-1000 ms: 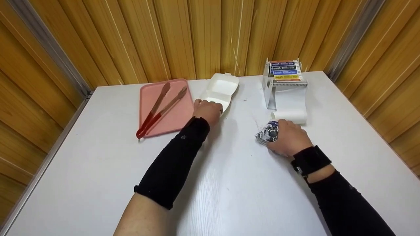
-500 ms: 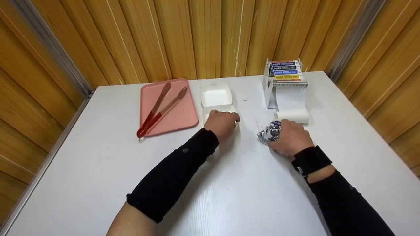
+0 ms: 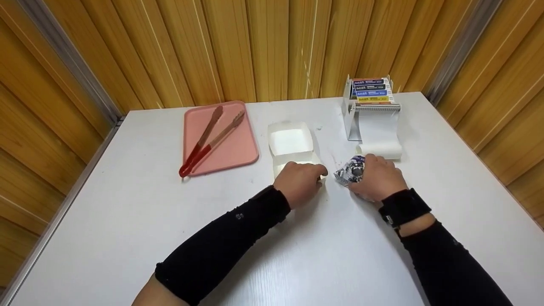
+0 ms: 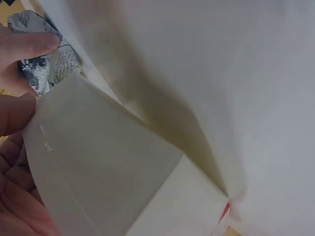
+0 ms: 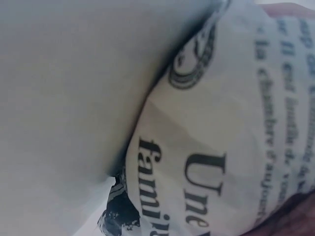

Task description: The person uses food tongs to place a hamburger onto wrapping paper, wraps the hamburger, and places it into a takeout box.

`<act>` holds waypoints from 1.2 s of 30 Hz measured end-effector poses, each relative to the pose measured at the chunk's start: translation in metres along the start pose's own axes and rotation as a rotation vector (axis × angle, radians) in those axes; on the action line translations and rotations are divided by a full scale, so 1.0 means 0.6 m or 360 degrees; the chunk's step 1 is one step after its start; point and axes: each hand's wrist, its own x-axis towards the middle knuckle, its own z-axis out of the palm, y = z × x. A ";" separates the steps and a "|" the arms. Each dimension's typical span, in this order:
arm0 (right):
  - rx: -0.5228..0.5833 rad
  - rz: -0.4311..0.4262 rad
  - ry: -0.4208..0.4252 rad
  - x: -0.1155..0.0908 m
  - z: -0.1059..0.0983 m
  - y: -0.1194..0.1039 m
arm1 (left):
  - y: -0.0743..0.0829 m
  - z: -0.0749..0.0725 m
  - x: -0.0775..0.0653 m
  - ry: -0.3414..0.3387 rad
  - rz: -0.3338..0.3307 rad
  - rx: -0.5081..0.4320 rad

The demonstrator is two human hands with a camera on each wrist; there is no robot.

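White card box (image 3: 290,143), opened flat at its hinge, is my landmark. Its long axis runs away from the person, one half near, one far. Key relation, I'd judge: the paper-wrapped bundle (image 3: 351,171) sits on the table (image 3: 110,221) just right of the box's near half, with a narrow gap between. Right hand (image 3: 379,178) is the nearer one: it's on the bundle, fingers curled over its right side. Left hand (image 3: 301,183) pinches the box's near wall at its right end, thumb on one face, fingers on the other. So hands are apart, each holding its own item.

Bundle look: crumpled newsprint-style wrap, dark and light patches, large "Une" readable in the right wrist view. Tapers to a loose point toward the box. Full shape and long axis: can't tell, hand covers the rest.

Behind-right of the box: paper roll (image 3: 380,151) hanging off a metal rack (image 3: 352,125). Left of the box: pink tray (image 3: 233,148) with red-handled tongs (image 3: 199,155).
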 end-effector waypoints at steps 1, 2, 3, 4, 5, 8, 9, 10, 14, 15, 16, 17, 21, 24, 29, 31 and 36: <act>-0.0002 -0.0002 0.0005 0.000 0.000 0.000 | 0.000 -0.003 -0.004 -0.0002 0.0025 -0.0017; -0.0004 -0.0005 0.0009 0.000 -0.001 0.001 | -0.001 -0.006 -0.008 -0.0002 0.0045 -0.0042; -0.0003 -0.0008 0.0011 0.000 -0.001 0.001 | -0.004 -0.010 -0.013 0.0004 0.0056 -0.0064; -0.0004 -0.0013 0.0014 0.001 -0.001 0.001 | -0.008 -0.015 -0.017 0.0016 0.0056 -0.0088; -0.0006 -0.0019 0.0017 0.001 -0.001 0.001 | -0.015 -0.020 -0.021 0.0032 0.0040 -0.0124; -0.0001 -0.0032 0.0019 0.003 -0.001 0.001 | -0.043 -0.035 -0.036 0.0113 -0.0114 -0.0218; 0.0003 -0.0031 0.0017 0.004 -0.001 0.001 | -0.054 -0.040 -0.042 0.0138 -0.0183 -0.0230; 0.0003 -0.0029 0.0014 0.004 0.000 0.001 | -0.064 -0.043 -0.047 0.0156 -0.0252 -0.0235; 0.0008 -0.0010 0.0004 0.006 0.000 0.002 | -0.099 -0.046 -0.064 0.0137 -0.0448 -0.0160; 0.0010 -0.0009 0.0005 0.006 0.001 0.003 | -0.105 -0.045 -0.067 0.0116 -0.0464 -0.0148; 0.0011 -0.0009 0.0005 0.006 0.001 0.004 | -0.109 -0.043 -0.069 0.0091 -0.0472 -0.0147; 0.0013 -0.0010 0.0007 0.006 0.002 0.004 | -0.112 -0.040 -0.071 0.0063 -0.0475 -0.0148; 0.0020 -0.0007 0.0002 0.004 0.003 0.004 | -0.116 -0.030 -0.072 -0.0077 -0.0459 -0.0158; 0.0037 0.0003 -0.0013 0.002 0.002 0.003 | -0.117 -0.025 -0.068 -0.0152 -0.0451 -0.0122; 0.0081 0.0019 -0.0050 0.002 0.000 0.002 | -0.120 -0.021 -0.062 -0.0163 -0.0491 -0.0122; 0.0092 0.0015 -0.0059 0.004 -0.002 0.002 | -0.122 -0.021 -0.061 -0.0166 -0.0508 -0.0133; 0.0107 -0.0010 -0.0057 0.010 -0.004 0.004 | -0.126 -0.019 -0.060 -0.0202 -0.0530 -0.0166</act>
